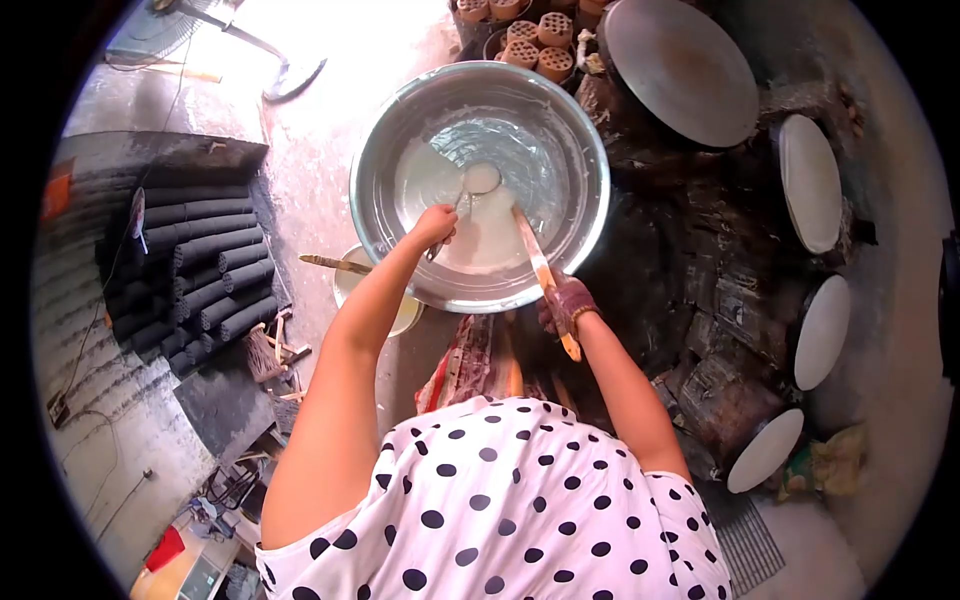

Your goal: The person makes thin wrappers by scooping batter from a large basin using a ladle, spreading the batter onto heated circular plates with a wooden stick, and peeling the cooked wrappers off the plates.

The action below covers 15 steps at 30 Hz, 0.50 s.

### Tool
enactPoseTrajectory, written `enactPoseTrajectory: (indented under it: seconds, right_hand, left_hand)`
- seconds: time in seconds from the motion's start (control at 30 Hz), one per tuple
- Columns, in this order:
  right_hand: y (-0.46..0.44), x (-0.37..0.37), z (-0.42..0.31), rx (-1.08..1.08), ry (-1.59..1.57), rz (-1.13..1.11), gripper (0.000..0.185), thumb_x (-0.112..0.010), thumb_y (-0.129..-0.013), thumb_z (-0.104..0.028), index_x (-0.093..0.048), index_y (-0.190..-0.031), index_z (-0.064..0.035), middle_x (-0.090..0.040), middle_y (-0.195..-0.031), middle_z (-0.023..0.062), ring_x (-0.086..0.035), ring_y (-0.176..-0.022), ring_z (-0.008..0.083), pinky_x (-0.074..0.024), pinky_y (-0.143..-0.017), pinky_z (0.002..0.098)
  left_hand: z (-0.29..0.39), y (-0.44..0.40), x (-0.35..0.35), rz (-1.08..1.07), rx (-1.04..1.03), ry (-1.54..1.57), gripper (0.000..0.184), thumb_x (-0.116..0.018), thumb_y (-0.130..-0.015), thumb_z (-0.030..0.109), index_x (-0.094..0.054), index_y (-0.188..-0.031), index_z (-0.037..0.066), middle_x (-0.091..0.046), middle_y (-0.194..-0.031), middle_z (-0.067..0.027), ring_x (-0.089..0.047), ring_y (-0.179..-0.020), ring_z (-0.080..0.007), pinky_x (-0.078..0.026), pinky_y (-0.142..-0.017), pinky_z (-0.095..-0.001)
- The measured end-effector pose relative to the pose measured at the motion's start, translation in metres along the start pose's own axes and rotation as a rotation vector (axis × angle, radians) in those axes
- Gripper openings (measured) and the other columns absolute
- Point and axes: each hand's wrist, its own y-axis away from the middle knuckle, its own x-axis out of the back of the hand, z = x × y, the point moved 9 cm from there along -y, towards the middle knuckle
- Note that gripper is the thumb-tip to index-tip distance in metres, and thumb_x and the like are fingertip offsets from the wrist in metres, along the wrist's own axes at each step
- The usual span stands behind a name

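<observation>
A wide metal basin (598, 170) stands in front of me with milky white liquid (490, 235) in its bottom. My left hand (436, 226) is closed round the dark handle of a ladle (481, 179), whose round head is at the liquid inside the basin. In a dark purple glove, my right hand (568, 304) grips a flat wooden paddle (535, 250). The paddle slants over the basin's near rim, its far end down at the liquid. Left of the basin, partly hidden by my left arm, sits a pale bucket (404, 318) with a stick (335, 263) across its top.
Black coal briquettes (225, 250) are stacked on the left. Spent brown briquettes (540, 45) stand beyond the basin. Down the right side are sooty stoves with round lids or pans, including a large one (685, 70). A fan (155, 25) stands at the far left.
</observation>
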Motion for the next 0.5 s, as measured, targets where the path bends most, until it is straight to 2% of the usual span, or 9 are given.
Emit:
enactPoseTrajectory:
  seconds: [0.07,0.13,0.2,0.27,0.3,0.33,0.4,0.43,0.5]
  right_hand:
    - [-0.010,-0.018,-0.036,0.169,0.176,0.044,0.059,-0.042,-0.087,-0.012,-0.033,-0.142,-0.0307,-0.051,-0.068,0.0066,-0.045,-0.044,0.0163,-0.0393,-0.040,0.0317]
    - [-0.017,-0.011,-0.044,0.226,0.413,0.040,0.061,-0.043,-0.087,-0.013,-0.031,-0.144,-0.0301,-0.053,-0.070,0.0067,-0.046,-0.043,0.0164,-0.0424,-0.041,0.0314]
    - [0.030,-0.002,-0.033,0.150,0.339,0.045,0.055,-0.049,-0.086,-0.015,-0.040,-0.140,-0.0219,-0.056,-0.067,0.0075,-0.051,-0.043,0.0180,-0.0432,-0.039,0.0338]
    - [0.040,0.019,-0.017,0.223,0.406,0.049,0.055,-0.050,-0.087,-0.015,-0.040,-0.140,-0.0228,-0.056,-0.068,0.0069,-0.052,-0.045,0.0167,-0.0435,-0.039,0.0330]
    - [0.046,0.020,-0.017,0.243,0.434,0.046,0.054,-0.050,-0.087,-0.016,-0.040,-0.140,-0.0231,-0.056,-0.068,0.0067,-0.053,-0.046,0.0163,-0.0436,-0.039,0.0327]
    - [0.043,0.024,-0.007,0.113,0.290,0.053,0.054,-0.050,-0.087,-0.017,-0.040,-0.140,-0.0239,-0.056,-0.069,0.0062,-0.053,-0.047,0.0160,-0.0431,-0.039,0.0323]
    - [0.036,0.019,-0.010,-0.011,0.154,0.062,0.054,-0.050,-0.088,-0.018,-0.039,-0.141,-0.0248,-0.056,-0.070,0.0058,-0.053,-0.048,0.0157,-0.0427,-0.038,0.0320]
    - [0.027,0.008,-0.021,0.040,0.163,0.026,0.055,-0.050,-0.088,-0.018,-0.038,-0.141,-0.0251,-0.056,-0.070,0.0057,-0.052,-0.047,0.0157,-0.0415,-0.037,0.0316]
    - [0.015,-0.009,-0.035,0.026,0.145,-0.022,0.056,-0.049,-0.089,-0.019,-0.035,-0.143,-0.0248,-0.056,-0.071,0.0056,-0.050,-0.045,0.0156,-0.0393,-0.036,0.0309]
  left_hand:
    - [0.011,-0.016,0.013,0.094,-0.061,-0.256,0.025,-0.046,-0.088,0.016,-0.059,-0.103,0.001,-0.052,-0.062,-0.0052,-0.047,-0.045,-0.0150,-0.041,-0.041,-0.0293]
    - [0.007,-0.007,0.021,0.039,-0.045,-0.348,0.028,-0.046,-0.088,0.016,-0.058,-0.109,0.001,-0.054,-0.062,-0.0061,-0.049,-0.045,-0.0153,-0.042,-0.042,-0.0299]
    - [0.027,0.023,0.030,-0.012,-0.044,-0.437,0.032,-0.046,-0.088,0.015,-0.058,-0.115,0.002,-0.055,-0.062,-0.0071,-0.050,-0.046,-0.0157,-0.044,-0.043,-0.0305]
    - [0.045,0.061,0.039,-0.008,-0.018,-0.509,0.037,-0.046,-0.088,0.015,-0.056,-0.122,0.005,-0.057,-0.063,-0.0089,-0.054,-0.048,-0.0174,-0.046,-0.046,-0.0322]
    - [0.038,0.052,0.037,0.071,-0.143,-0.582,0.037,-0.044,-0.088,0.016,-0.057,-0.122,0.007,-0.060,-0.065,-0.0132,-0.058,-0.050,-0.0239,-0.049,-0.053,-0.0369]
    - [0.018,0.038,0.032,0.078,-0.134,-0.572,0.037,-0.044,-0.088,0.016,-0.057,-0.122,0.007,-0.060,-0.065,-0.0132,-0.058,-0.050,-0.0239,-0.049,-0.053,-0.0369]
    - [0.023,0.020,0.027,0.404,-0.372,-0.917,0.038,-0.043,-0.088,0.016,-0.055,-0.122,0.006,-0.063,-0.073,-0.0175,-0.061,-0.055,-0.0306,-0.050,-0.060,-0.0413]
    - [0.014,0.013,0.021,0.389,-0.317,-0.889,0.038,-0.042,-0.088,0.015,-0.053,-0.122,0.004,-0.065,-0.082,-0.0205,-0.064,-0.062,-0.0339,-0.050,-0.064,-0.0449]
    - [0.002,0.010,0.003,0.377,-0.242,-0.732,0.035,-0.042,-0.088,0.014,-0.053,-0.120,0.003,-0.064,-0.079,-0.0182,-0.061,-0.057,-0.0311,-0.049,-0.059,-0.0428]
